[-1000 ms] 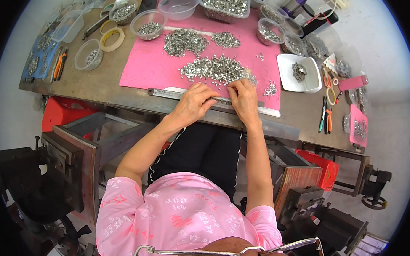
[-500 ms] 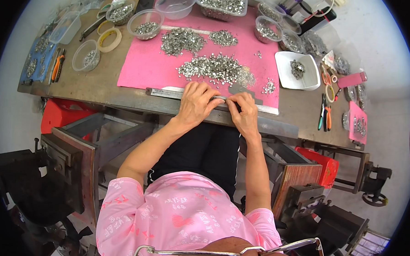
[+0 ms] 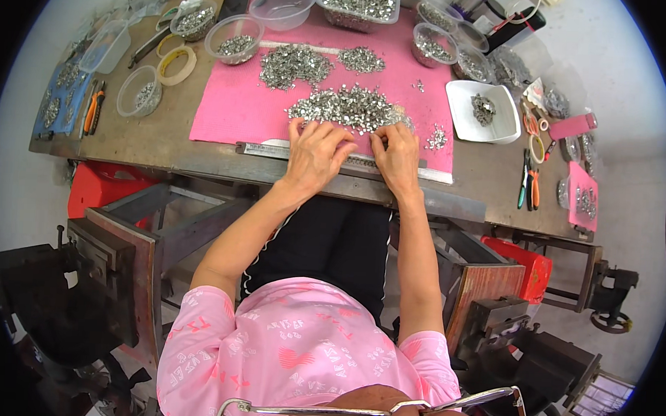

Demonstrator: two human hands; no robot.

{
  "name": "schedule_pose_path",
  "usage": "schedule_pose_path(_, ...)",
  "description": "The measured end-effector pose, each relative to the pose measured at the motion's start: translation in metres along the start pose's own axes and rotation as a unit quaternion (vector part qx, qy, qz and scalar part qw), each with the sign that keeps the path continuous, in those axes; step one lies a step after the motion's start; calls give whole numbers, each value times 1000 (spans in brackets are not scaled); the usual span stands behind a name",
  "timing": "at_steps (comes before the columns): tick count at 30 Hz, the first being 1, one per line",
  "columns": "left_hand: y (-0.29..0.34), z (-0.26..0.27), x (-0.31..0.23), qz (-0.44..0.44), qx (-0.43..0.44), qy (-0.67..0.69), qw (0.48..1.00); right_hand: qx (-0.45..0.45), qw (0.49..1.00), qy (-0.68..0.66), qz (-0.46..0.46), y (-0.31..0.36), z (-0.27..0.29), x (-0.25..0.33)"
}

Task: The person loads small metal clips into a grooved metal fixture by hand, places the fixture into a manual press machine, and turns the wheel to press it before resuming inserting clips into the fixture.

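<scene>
Here, hands [image 3: 314,155] [image 3: 400,156] curled, grasp unclear, shiny angular metal bits [image 3: 345,106], textured pink mat [image 3: 230,99].

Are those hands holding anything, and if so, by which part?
That cannot be told: the left hand and right hand are at the near edge of the metal pile, and anything pinched there is hidden or too small.

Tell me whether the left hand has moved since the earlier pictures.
Yes. Against the bench edge, the left hand has moved forward, toward the nearest silvery pile.
</scene>
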State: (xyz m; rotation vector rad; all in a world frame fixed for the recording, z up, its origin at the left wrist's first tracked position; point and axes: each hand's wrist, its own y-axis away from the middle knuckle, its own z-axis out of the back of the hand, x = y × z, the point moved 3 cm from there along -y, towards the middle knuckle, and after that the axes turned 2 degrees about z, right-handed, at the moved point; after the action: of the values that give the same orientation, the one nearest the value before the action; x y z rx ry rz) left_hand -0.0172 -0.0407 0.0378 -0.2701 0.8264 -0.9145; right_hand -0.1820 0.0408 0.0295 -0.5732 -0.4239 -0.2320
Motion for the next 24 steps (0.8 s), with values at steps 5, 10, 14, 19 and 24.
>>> schedule_pose_path(5, -15, -6, 10, -13, 37, -14, 999, 14, 999, 10, 28, -3, 6, 5)
schedule_pose_path(10, -21, -15, 13, -32, 66, -40, 996, 12, 998, 18, 64, 0, 7, 4)
schedule_pose_path(14, -18, -12, 13, -39, 74, -18, 996, 53, 996, -59, 33, 17, 29, 18)
schedule_pose_path(19, -19, -7, 12, -20, 107, 20, 994, 46, 992, -111, 39, 29, 33, 23)
schedule_pose_path(24, -17, -8, 16, -12, 135, 29, 990, 66, 983, -167, -27, 24, 28, 13)
